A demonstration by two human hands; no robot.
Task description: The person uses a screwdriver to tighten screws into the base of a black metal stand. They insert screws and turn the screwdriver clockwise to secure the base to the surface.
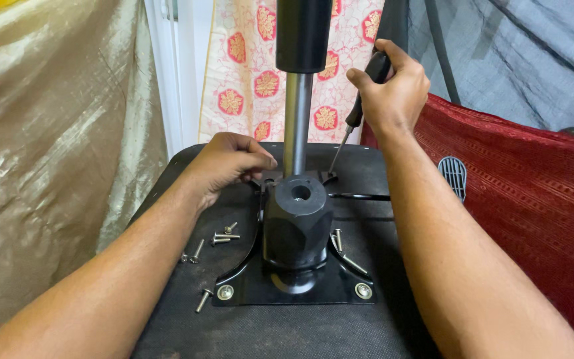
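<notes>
Right hand (393, 90) grips a screwdriver (360, 106) on the black plate (254, 289); left hand (230, 163), curled shut, rests there.

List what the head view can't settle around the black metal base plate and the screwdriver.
- Screwdriver tip, head view: too small to tell if it sits in a screw.
- Black metal base plate far corners: hidden by left hand and black plastic housing.
- Steel column: top cut off by frame edge.
</notes>
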